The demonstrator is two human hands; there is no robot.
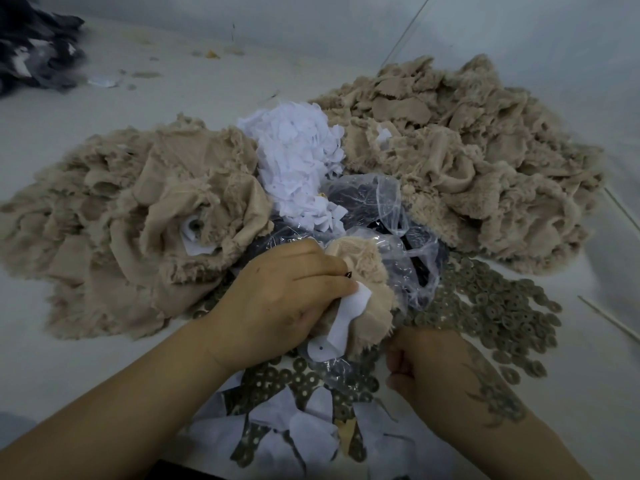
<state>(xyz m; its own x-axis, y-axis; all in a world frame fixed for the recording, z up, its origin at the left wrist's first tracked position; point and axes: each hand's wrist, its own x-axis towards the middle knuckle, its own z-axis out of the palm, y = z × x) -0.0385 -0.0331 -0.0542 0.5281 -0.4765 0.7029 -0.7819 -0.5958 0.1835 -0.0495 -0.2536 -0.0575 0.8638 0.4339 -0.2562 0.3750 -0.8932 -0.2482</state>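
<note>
On the left lies a big heap of tan fuzzy cloth point(121, 220). Next to it sits a heap of white paper bits point(294, 157). In the middle, the left hand point(277, 299) curls its fingers tight around a tan fuzzy piece point(367, 268) with a white paper shape point(349, 310) on it. It holds them just above the little round rings point(498, 306) on the table point(606, 393). A clear bag point(391, 209) lies behind. The right hand point(440, 368) is curled over the rings. I cannot tell if it holds one. Another tan heap point(467, 150) is on the right.
</note>
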